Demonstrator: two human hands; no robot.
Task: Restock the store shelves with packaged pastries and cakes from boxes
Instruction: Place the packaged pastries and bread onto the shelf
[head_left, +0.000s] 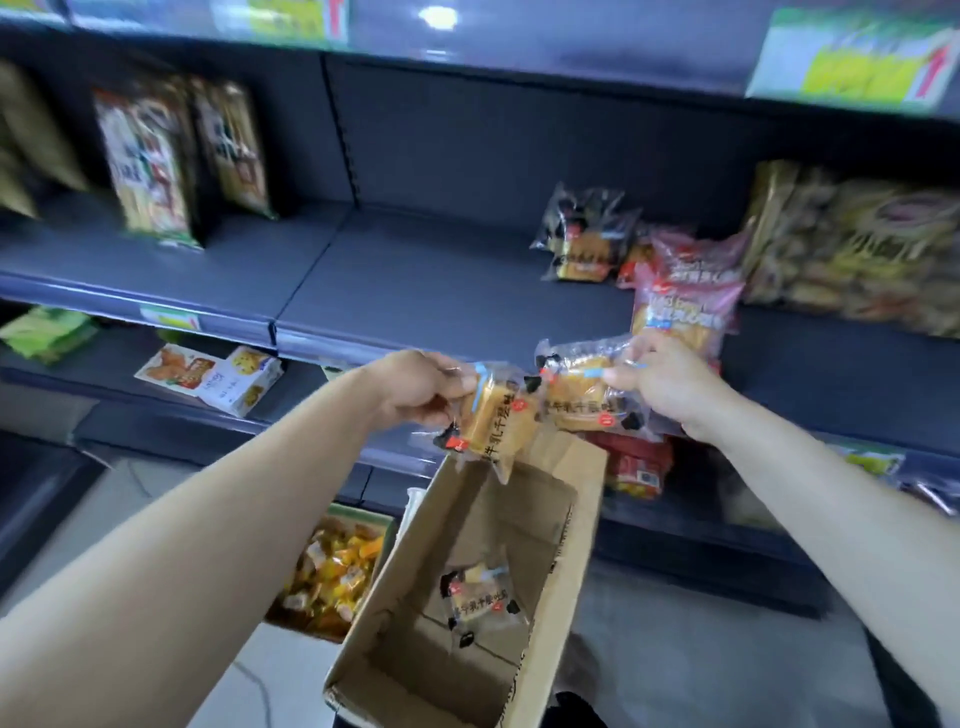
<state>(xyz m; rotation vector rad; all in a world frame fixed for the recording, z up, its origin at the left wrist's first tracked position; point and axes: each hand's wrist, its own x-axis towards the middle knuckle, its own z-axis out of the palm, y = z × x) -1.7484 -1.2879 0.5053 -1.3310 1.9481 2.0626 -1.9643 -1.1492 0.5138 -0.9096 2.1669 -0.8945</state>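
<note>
My left hand (415, 387) grips a clear-wrapped pastry pack (493, 415) that hangs above the open cardboard box (566, 525). My right hand (670, 384) pinches a second pack of the same pastry (587, 395) at its top edge, in front of the middle shelf (441, 280). One more such pack (480, 592) lies on the box's bottom. On the shelf stand two matching packs (587, 239) and red-wrapped pastry packs (685, 291).
Tall snack bags (145, 161) stand at the shelf's left and bulky yellow bags (852, 249) at its right. The lower shelf holds biscuit boxes (213, 379) and a red pack (636, 467). A bin of yellow sweets (332, 571) sits on the floor beside the box.
</note>
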